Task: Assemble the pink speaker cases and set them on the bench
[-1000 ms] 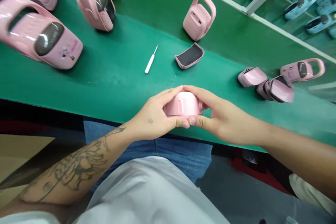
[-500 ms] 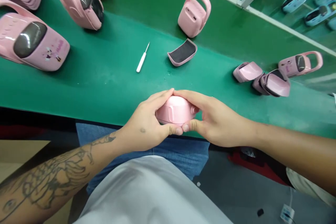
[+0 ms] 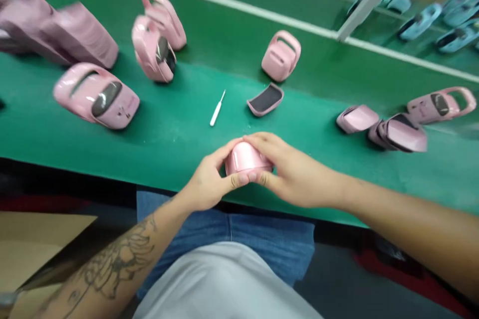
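The left hand (image 3: pixel 211 179) and right hand (image 3: pixel 295 172) close around a small pink plastic shell (image 3: pixel 245 158), low centre, above the near edge of the green bench (image 3: pixel 168 144). It looks light, stiff and slippery; its curved sides offer the surest hold.

The pink plastic case (image 3: pixel 247 157) is largely hidden under the left hand (image 3: pixel 209 180) and right hand (image 3: pixel 294 172). The stack of pink shells (image 3: pixel 75 30) far left is blurred and cut off by the edge; the pale blue pieces (image 3: pixel 421 21) far right are too blurred and small to tell.
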A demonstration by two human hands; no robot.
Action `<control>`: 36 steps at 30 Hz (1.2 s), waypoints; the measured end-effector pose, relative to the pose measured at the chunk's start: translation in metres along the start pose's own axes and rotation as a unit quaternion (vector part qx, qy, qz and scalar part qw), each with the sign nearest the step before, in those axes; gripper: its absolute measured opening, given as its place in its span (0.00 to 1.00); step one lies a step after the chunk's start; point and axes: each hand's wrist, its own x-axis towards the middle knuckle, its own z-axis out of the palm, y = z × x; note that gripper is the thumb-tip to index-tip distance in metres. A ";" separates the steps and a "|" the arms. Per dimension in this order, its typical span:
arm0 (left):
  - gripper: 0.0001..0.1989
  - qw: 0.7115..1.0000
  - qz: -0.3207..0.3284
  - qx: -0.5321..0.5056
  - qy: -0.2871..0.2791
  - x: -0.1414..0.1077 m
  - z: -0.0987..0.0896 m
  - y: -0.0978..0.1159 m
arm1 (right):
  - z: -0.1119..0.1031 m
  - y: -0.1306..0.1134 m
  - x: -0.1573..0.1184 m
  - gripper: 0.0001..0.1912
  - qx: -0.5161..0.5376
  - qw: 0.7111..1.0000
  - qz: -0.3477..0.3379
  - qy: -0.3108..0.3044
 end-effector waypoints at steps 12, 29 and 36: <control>0.37 0.983 0.063 0.074 0.158 0.010 0.019 -0.001 | 0.026 -0.023 0.019 0.17 -0.039 0.991 0.111 0.066; 0.35 0.985 0.046 0.085 0.144 -0.011 -0.023 -0.020 | 0.064 0.035 -0.018 0.18 0.152 0.959 0.119 0.207; 0.44 0.971 0.008 0.181 0.154 -0.026 -0.078 0.001 | 0.046 -0.005 0.068 0.16 -0.051 0.979 -0.057 0.191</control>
